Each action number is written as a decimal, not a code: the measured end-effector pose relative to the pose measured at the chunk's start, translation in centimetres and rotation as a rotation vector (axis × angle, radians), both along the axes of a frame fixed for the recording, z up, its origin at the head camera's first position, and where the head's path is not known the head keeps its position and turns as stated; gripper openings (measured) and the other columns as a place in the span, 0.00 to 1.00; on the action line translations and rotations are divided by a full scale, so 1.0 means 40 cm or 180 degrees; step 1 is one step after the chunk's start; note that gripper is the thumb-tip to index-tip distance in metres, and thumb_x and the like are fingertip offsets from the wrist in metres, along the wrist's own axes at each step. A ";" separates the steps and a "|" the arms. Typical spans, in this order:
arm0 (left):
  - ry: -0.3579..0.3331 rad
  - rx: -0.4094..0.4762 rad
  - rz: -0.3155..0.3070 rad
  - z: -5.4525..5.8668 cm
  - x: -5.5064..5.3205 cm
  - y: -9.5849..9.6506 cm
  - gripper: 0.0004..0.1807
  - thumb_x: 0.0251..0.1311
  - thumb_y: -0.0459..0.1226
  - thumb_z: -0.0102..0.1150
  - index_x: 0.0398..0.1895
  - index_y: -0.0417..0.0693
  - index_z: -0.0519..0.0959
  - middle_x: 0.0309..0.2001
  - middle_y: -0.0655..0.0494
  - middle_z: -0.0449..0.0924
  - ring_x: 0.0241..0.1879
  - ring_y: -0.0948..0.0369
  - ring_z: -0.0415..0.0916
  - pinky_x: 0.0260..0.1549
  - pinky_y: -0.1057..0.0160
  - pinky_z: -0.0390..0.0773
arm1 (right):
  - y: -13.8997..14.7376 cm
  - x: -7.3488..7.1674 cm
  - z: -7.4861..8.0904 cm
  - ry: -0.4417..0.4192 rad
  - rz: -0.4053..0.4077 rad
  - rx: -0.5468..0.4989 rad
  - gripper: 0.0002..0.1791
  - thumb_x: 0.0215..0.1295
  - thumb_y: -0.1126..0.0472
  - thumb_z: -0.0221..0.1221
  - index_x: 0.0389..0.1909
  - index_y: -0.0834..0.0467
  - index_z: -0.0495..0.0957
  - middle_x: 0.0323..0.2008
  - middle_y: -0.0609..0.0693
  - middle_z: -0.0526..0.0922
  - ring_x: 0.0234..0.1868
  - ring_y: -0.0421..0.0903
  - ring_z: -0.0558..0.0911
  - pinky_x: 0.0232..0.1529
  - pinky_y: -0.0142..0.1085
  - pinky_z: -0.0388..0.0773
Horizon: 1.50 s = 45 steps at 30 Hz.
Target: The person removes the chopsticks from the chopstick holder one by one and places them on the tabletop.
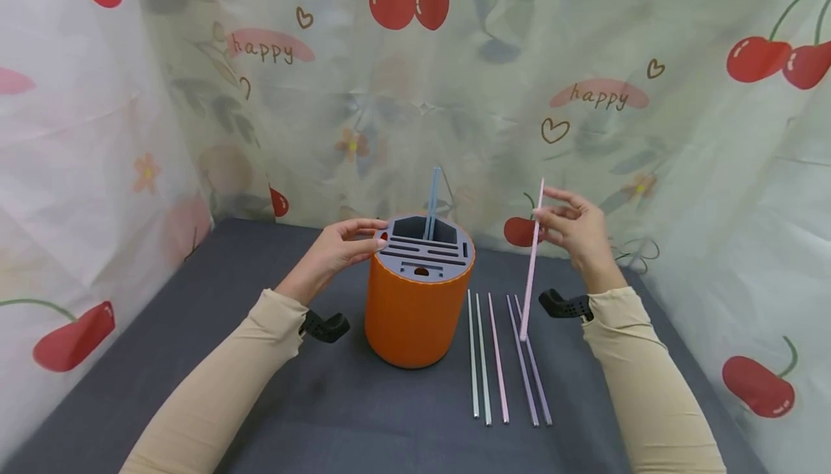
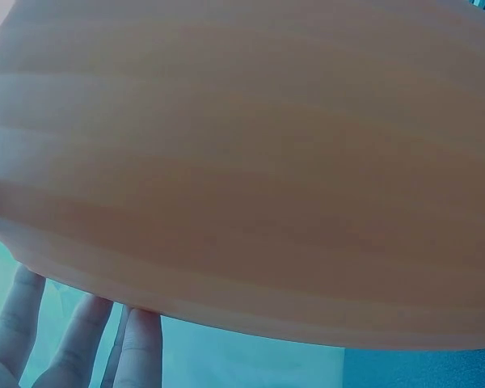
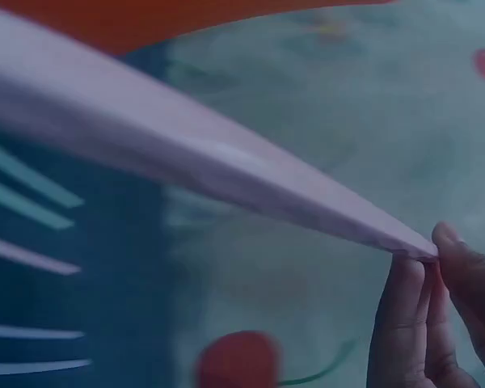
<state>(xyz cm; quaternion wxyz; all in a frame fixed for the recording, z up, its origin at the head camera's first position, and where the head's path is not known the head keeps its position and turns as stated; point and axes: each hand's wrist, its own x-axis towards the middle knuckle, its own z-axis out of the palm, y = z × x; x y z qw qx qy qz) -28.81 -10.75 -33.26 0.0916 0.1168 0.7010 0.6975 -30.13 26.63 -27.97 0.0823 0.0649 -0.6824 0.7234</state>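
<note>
An orange utensil holder (image 1: 415, 308) with a grey slotted top (image 1: 425, 268) stands upright in the middle. My left hand (image 1: 337, 250) grips its upper left side, thumb at the rim; in the left wrist view its fingers (image 2: 73, 339) lie against the orange wall. Two light blue chopsticks (image 1: 433, 196) stand in the holder's large back compartment. To the right, my right hand (image 1: 574, 229) pinches a pink chopstick (image 1: 531, 265) near its upper end, between thumb and fingertips. This chopstick (image 3: 226, 158) slants downward, and its lower end overlaps the purple chopsticks in the head view.
On the dark tabletop (image 1: 402, 416), right of the holder, lie two pale green chopsticks (image 1: 482, 366), one pink chopstick (image 1: 498, 358) and two purple chopsticks (image 1: 524, 366). A cherry-printed curtain (image 1: 422, 99) surrounds the table at the back and sides.
</note>
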 end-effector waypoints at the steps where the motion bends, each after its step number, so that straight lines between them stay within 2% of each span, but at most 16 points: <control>1: -0.0004 0.0008 0.0004 -0.001 0.000 0.000 0.27 0.49 0.44 0.69 0.54 0.52 0.76 0.57 0.53 0.67 0.56 0.56 0.68 0.55 0.58 0.70 | 0.005 -0.005 -0.040 -0.0134 0.0010 0.0203 0.25 0.55 0.70 0.63 0.56 0.59 0.73 0.30 0.48 0.82 0.29 0.39 0.83 0.32 0.35 0.82; 5: 0.0005 0.0008 -0.0006 -0.001 0.000 0.001 0.27 0.48 0.44 0.69 0.55 0.52 0.76 0.58 0.53 0.66 0.56 0.57 0.68 0.55 0.57 0.70 | 0.017 -0.020 -0.194 -0.0621 -0.0005 0.0921 0.28 0.56 0.68 0.63 0.59 0.64 0.69 0.31 0.49 0.83 0.31 0.40 0.83 0.34 0.38 0.82; 8: 0.0023 0.0005 -0.0018 -0.001 -0.002 0.002 0.28 0.49 0.45 0.69 0.55 0.52 0.76 0.58 0.53 0.66 0.56 0.57 0.68 0.56 0.57 0.70 | 0.016 -0.023 -0.284 -0.0952 -0.0095 0.1309 0.28 0.56 0.69 0.63 0.59 0.65 0.69 0.33 0.53 0.84 0.33 0.44 0.83 0.34 0.39 0.82; 11: 0.0036 -0.0009 -0.0027 0.000 -0.003 0.003 0.28 0.49 0.45 0.69 0.55 0.52 0.75 0.58 0.52 0.66 0.56 0.57 0.68 0.56 0.57 0.70 | 0.011 -0.022 -0.342 -0.1166 -0.0203 0.1620 0.27 0.55 0.69 0.64 0.57 0.65 0.71 0.33 0.57 0.83 0.31 0.46 0.83 0.33 0.41 0.82; 14: 0.0024 -0.0016 -0.0022 0.002 -0.003 0.003 0.27 0.49 0.44 0.68 0.55 0.52 0.75 0.57 0.53 0.67 0.56 0.57 0.69 0.55 0.58 0.70 | 0.006 -0.025 -0.377 -0.1305 -0.0281 0.1731 0.25 0.53 0.70 0.65 0.54 0.65 0.73 0.31 0.57 0.81 0.26 0.45 0.81 0.30 0.40 0.82; 19: -0.0022 -0.0030 -0.0041 0.005 -0.003 0.002 0.26 0.51 0.43 0.67 0.55 0.53 0.75 0.57 0.52 0.67 0.56 0.57 0.68 0.56 0.58 0.70 | 0.007 -0.034 -0.411 -0.1487 -0.0310 0.1801 0.25 0.49 0.71 0.67 0.52 0.65 0.75 0.27 0.55 0.78 0.23 0.42 0.80 0.25 0.37 0.81; 24: -0.0076 -0.0030 -0.0070 0.012 0.001 0.000 0.25 0.54 0.41 0.65 0.57 0.52 0.74 0.58 0.52 0.67 0.57 0.56 0.67 0.57 0.57 0.69 | 0.006 -0.039 -0.426 -0.1499 -0.0327 0.1807 0.25 0.48 0.71 0.68 0.51 0.65 0.76 0.29 0.57 0.78 0.23 0.42 0.81 0.25 0.38 0.81; 33: -0.0076 -0.0084 -0.0080 0.054 0.039 0.008 0.25 0.56 0.37 0.63 0.59 0.46 0.72 0.58 0.49 0.67 0.57 0.55 0.68 0.57 0.57 0.68 | 0.005 -0.049 -0.440 -0.1474 -0.0323 0.1944 0.25 0.44 0.69 0.71 0.47 0.64 0.77 0.30 0.59 0.78 0.22 0.43 0.81 0.24 0.38 0.81; 36: -0.0056 -0.0059 -0.0087 0.050 0.035 0.007 0.26 0.56 0.38 0.63 0.59 0.45 0.72 0.58 0.48 0.67 0.57 0.54 0.68 0.57 0.55 0.68 | 0.006 -0.055 -0.442 -0.1480 -0.0297 0.1987 0.25 0.44 0.69 0.70 0.47 0.65 0.76 0.29 0.58 0.79 0.21 0.43 0.81 0.23 0.38 0.81; 42: -0.0047 -0.0039 -0.0045 0.011 0.002 0.000 0.26 0.51 0.42 0.67 0.56 0.51 0.75 0.57 0.51 0.68 0.56 0.56 0.69 0.56 0.57 0.69 | 0.006 -0.060 -0.446 -0.1550 -0.0277 0.2036 0.26 0.43 0.70 0.71 0.47 0.65 0.76 0.27 0.58 0.77 0.19 0.44 0.80 0.23 0.38 0.81; 45: -0.0005 -0.0036 -0.0036 0.002 -0.002 -0.001 0.27 0.50 0.44 0.68 0.55 0.52 0.75 0.57 0.52 0.68 0.56 0.56 0.69 0.56 0.57 0.69 | 0.005 -0.060 -0.446 -0.1595 -0.0279 0.2041 0.26 0.43 0.70 0.71 0.47 0.64 0.76 0.28 0.58 0.75 0.19 0.44 0.80 0.23 0.38 0.81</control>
